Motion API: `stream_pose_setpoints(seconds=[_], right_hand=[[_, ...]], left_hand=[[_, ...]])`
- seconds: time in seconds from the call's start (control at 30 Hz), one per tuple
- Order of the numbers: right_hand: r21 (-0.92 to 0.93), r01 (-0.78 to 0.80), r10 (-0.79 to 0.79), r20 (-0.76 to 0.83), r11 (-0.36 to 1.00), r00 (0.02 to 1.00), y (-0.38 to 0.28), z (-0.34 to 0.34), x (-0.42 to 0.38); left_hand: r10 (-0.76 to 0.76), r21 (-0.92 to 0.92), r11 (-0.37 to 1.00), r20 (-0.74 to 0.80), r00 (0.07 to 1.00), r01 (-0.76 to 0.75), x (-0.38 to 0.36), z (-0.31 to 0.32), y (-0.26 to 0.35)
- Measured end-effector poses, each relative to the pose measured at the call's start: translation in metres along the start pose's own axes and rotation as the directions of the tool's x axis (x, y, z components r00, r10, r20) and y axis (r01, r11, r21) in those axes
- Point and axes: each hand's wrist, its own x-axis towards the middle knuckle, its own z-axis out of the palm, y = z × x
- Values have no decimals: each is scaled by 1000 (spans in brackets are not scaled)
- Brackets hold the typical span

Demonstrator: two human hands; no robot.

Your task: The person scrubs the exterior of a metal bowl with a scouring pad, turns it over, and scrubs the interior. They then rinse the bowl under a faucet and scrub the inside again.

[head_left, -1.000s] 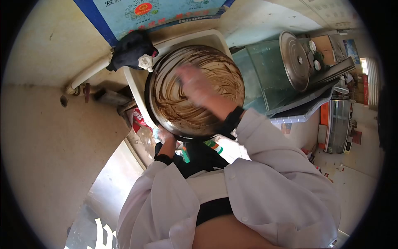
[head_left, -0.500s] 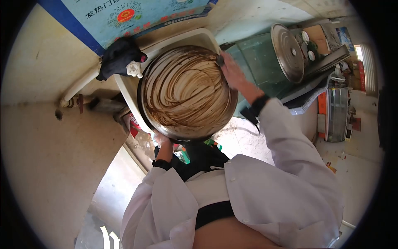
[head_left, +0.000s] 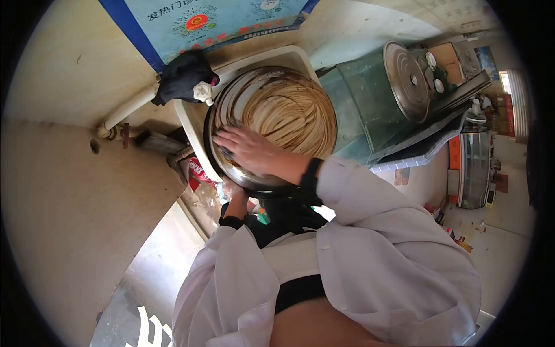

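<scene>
A large round metal pan (head_left: 289,115), its inside smeared with brown streaks, rests tilted in a pale sink (head_left: 186,115). My right hand (head_left: 248,151) lies across the near left part of the pan's inner surface. Under its fingers is a small dark scouring pad (head_left: 227,151), mostly covered. At the pan's near left edge, my left hand (head_left: 233,188) is closed on the rim; some of its fingers are hidden beneath the pan.
A dark cloth-wrapped faucet (head_left: 186,78) on a white pipe (head_left: 130,109) juts over the sink's left side. Right of the sink stands a glass tank (head_left: 352,104), with a round metal lid (head_left: 406,81) leaning on it. A blue poster (head_left: 225,26) hangs on the wall behind.
My right hand has swept from the pan's upper right edge to its lower left side with the pad. My left hand stays on the rim. The view has shifted slightly.
</scene>
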Motion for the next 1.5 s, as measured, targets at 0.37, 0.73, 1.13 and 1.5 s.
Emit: stream_pose_setpoints(seconds=[0.37,0.73,1.13,1.5], right_hand=[[-35,-546,515,-288,837,808,136,-34,-89],[44,-199,203,-107,979,973,19,-22,-69],[163,-195,197,4,967,980,46,-11,27],[200,-349,364,-43,915,930,24,-59,-61]], left_hand=[[128,268,958,-79,989,-102,30,-1,-19],[44,187,982,-33,998,-37,23,0,-12],[-74,46,996,32,997,72,3,0,5],[-232,-218,889,545,806,403,7,-7,12]])
